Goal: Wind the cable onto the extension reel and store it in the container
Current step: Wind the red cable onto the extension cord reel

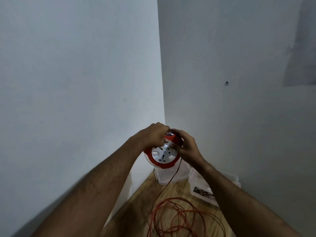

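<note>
No legible text or labels anywhere.

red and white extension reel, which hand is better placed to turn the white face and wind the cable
Right, probably. The right hand has fingers on the white socket face of the red and white extension reel, beside where the thin red cable leaves. The left hand grips the red top handle, steadying it.
</note>
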`<state>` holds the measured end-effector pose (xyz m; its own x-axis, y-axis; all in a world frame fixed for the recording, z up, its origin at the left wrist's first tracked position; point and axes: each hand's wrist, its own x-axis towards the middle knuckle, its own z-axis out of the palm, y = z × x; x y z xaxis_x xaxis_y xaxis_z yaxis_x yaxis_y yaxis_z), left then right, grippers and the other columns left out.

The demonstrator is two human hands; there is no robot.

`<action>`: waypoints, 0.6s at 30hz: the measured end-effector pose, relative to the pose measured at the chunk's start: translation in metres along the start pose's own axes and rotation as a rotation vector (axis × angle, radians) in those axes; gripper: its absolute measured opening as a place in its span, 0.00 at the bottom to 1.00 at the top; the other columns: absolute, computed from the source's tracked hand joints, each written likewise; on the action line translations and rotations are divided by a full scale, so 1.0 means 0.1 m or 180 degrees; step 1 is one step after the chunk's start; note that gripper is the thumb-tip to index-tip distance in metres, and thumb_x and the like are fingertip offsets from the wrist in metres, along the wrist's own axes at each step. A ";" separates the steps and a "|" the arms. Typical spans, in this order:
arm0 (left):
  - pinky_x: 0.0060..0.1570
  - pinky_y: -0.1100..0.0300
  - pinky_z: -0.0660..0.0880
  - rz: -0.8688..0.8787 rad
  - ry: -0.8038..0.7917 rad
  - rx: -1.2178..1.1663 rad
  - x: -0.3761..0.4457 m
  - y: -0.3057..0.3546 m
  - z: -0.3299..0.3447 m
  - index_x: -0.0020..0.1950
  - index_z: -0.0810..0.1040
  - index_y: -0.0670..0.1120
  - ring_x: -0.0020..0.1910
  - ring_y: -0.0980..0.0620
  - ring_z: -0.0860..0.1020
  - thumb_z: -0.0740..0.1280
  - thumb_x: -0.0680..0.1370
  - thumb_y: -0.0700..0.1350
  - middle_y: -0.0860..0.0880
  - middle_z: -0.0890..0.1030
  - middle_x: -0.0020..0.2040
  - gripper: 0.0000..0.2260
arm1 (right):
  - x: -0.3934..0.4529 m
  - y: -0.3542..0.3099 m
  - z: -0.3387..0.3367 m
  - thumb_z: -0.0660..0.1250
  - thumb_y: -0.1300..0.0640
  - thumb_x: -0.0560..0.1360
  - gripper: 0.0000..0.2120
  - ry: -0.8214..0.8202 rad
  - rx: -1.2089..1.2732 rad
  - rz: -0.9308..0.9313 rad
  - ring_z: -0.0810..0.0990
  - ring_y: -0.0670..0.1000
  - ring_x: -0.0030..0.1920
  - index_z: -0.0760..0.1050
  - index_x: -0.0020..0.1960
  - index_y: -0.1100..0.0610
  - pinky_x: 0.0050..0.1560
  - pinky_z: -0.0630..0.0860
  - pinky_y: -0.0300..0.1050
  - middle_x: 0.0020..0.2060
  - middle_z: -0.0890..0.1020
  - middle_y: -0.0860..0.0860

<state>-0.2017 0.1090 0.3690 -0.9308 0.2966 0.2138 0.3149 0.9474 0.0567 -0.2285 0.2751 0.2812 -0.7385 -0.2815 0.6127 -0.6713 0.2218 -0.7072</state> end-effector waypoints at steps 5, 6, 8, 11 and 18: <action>0.41 0.59 0.74 0.0122 0.0051 0.0011 0.05 -0.04 -0.15 0.53 0.81 0.43 0.44 0.48 0.80 0.74 0.74 0.44 0.48 0.79 0.44 0.10 | 0.01 -0.10 0.02 0.76 0.64 0.71 0.29 0.0299 -0.0364 0.0093 0.76 0.45 0.60 0.72 0.70 0.57 0.57 0.75 0.31 0.62 0.79 0.50; 0.39 0.61 0.72 0.0150 0.0069 -0.0014 0.07 -0.05 -0.16 0.51 0.81 0.43 0.42 0.48 0.79 0.74 0.74 0.44 0.48 0.79 0.43 0.08 | 0.00 -0.12 0.03 0.76 0.63 0.71 0.29 0.0348 -0.0467 0.0085 0.77 0.46 0.60 0.72 0.70 0.56 0.56 0.74 0.30 0.62 0.79 0.51; 0.36 0.65 0.69 0.0198 0.0101 -0.0070 0.09 -0.05 -0.15 0.51 0.82 0.43 0.41 0.50 0.79 0.74 0.75 0.43 0.46 0.80 0.43 0.07 | -0.05 -0.15 0.04 0.77 0.61 0.71 0.28 0.0418 -0.0689 0.0051 0.78 0.48 0.60 0.73 0.69 0.57 0.57 0.76 0.34 0.62 0.80 0.52; 0.41 0.61 0.76 0.0307 0.0115 -0.0095 0.10 -0.03 -0.13 0.56 0.83 0.41 0.44 0.47 0.82 0.72 0.77 0.43 0.43 0.83 0.48 0.09 | -0.13 -0.21 0.07 0.78 0.59 0.71 0.27 0.0541 -0.1112 -0.0069 0.79 0.50 0.58 0.75 0.67 0.58 0.57 0.80 0.43 0.60 0.81 0.54; 0.46 0.63 0.77 0.1032 -0.0307 -0.0318 0.23 -0.13 -0.14 0.60 0.82 0.43 0.48 0.50 0.81 0.76 0.75 0.48 0.45 0.83 0.52 0.16 | -0.23 -0.28 0.04 0.78 0.61 0.70 0.24 0.0764 -0.1425 -0.0062 0.81 0.51 0.53 0.77 0.64 0.59 0.53 0.81 0.46 0.55 0.82 0.55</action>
<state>-0.2247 0.1017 0.3872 -0.7912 0.5946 0.1434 0.6091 0.7871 0.0971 -0.1925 0.2719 0.2855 -0.6839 -0.0789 0.7253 -0.6075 0.6120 -0.5064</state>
